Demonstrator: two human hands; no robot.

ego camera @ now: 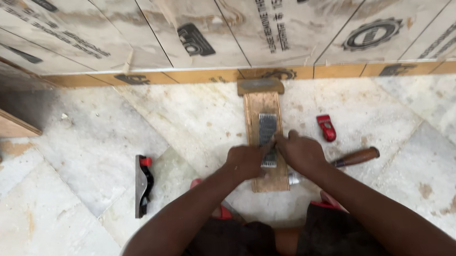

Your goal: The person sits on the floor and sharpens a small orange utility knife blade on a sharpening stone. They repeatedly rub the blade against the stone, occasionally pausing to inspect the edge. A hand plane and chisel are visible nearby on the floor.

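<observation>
Head view hides whatever the fingers pinch: both hands close together over the lower end of a grey ridged sharpening block set in a long wooden board on the marble floor. The left hand and right hand curl shut, knuckles up. A wooden-handled chisel lies partly behind the right wrist.

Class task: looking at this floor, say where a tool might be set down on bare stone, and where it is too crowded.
Free: the floor between the plane and the wall boards; also right of the red scraper. Crowded: around the board, where both hands press a blade, chisel alongside.
</observation>
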